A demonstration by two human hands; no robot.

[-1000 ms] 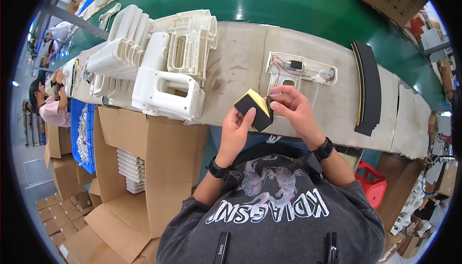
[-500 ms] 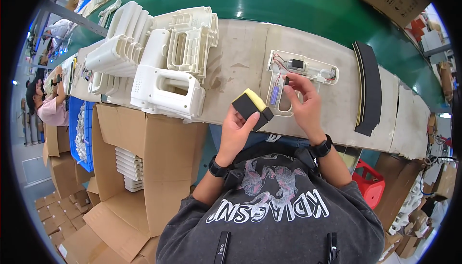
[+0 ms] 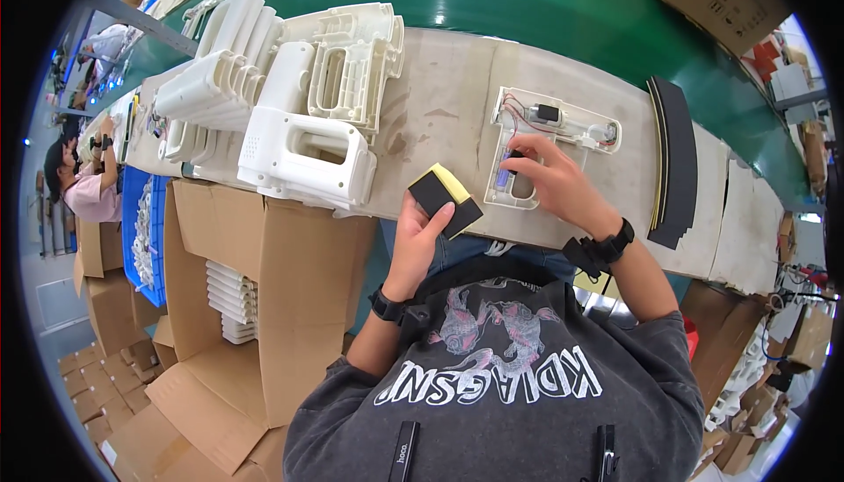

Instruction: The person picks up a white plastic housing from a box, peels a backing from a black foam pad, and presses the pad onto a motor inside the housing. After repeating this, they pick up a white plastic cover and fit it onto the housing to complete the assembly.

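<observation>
My left hand [image 3: 415, 240] is closed round a block of black foam pads [image 3: 432, 194] with yellow backing, above the table's front edge. My right hand [image 3: 567, 185] pinches a small black foam piece [image 3: 513, 159]. It is over an open white plastic housing [image 3: 494, 144] lying on the table. Beneath the fingertips sits a blue cylindrical part [image 3: 502, 179], partly covered by them; whether the foam touches it I cannot tell. Red wires and a black block [image 3: 546, 114] also lie inside the housing.
To the left stand stacked white housing shells [image 3: 308, 152]. A stack of long black foam strips [image 3: 675, 161] lies on the right. An open cardboard box [image 3: 308, 306] stands at the table's front left, near a blue crate [image 3: 145, 245]. Behind the table runs a green belt [image 3: 466, 3].
My right hand has moved left and down with the small foam piece, onto the blue part. My left hand has shifted slightly left and turned the foam block.
</observation>
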